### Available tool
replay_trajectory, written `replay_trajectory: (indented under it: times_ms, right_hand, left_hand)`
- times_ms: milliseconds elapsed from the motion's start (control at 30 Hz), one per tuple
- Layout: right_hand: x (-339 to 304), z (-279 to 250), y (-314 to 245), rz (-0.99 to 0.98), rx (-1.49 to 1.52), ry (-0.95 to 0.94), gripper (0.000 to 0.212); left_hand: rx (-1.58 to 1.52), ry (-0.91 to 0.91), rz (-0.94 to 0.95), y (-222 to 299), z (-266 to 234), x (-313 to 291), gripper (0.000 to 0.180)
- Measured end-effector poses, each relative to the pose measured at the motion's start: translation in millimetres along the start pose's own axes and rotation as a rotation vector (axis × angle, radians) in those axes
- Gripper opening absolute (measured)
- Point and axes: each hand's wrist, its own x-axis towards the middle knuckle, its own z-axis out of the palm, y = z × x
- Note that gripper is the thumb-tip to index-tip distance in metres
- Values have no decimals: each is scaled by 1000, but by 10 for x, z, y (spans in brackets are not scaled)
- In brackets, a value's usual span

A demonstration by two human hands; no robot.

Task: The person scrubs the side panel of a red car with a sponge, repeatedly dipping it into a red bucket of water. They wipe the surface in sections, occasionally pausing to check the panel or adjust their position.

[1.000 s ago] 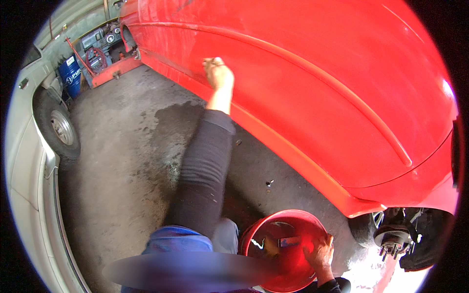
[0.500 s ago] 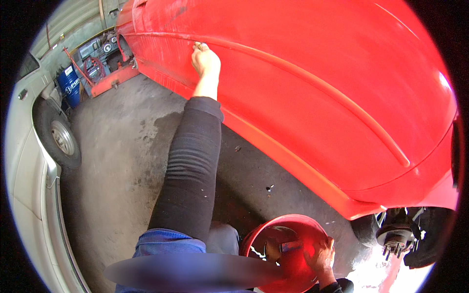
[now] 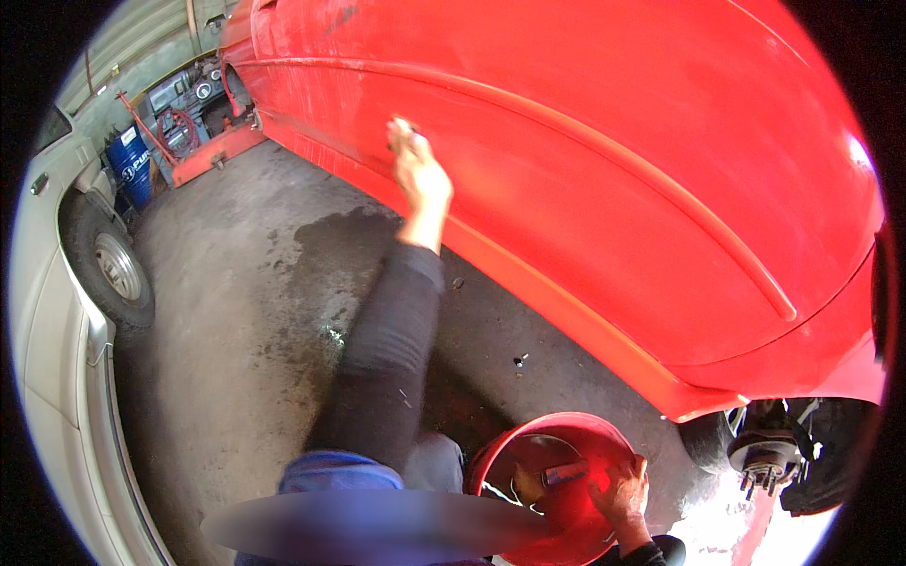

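Note:
My left hand (image 3: 422, 179) is stretched out at the side of a red car (image 3: 585, 217), just below its raised trim strip (image 3: 566, 127). Its fingers are bent together, slightly smeared, around something too small to make out. Whether they touch the panel I cannot tell. Down at the lower right, my right hand (image 3: 623, 492) grips the rim of a red bucket (image 3: 491, 451), thumb and fingers over its edge. Inside the bucket show a dark rectangular block (image 3: 564, 473) and a brownish shape, partly lost in glare.
A pale vehicle (image 3: 47, 321) with a wheel (image 3: 118, 269) stands on the left. Beyond are a blue drum (image 3: 130, 165) and a red floor jack (image 3: 222, 156). A bare wheel hub (image 3: 758, 457) shows at lower right. Dark wet patches (image 3: 340, 245) mark the concrete.
My left hand has come down and slightly right, from the trim strip to lower on the panel. The right hand stays on the bucket. Bright droplets now show by the left forearm.

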Motion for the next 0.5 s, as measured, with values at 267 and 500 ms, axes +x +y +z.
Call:
replay_trajectory:
  times_ms: [267, 500]
  right_hand:
    - [3, -36, -36, 7, 38, 33, 48]
    - [7, -57, -34, 15, -15, -22, 52]
  left_hand:
    - [-458, -29, -230, 1943, 282, -1016, 71]
    - [-771, -140, -208, 405, 140, -793, 59]
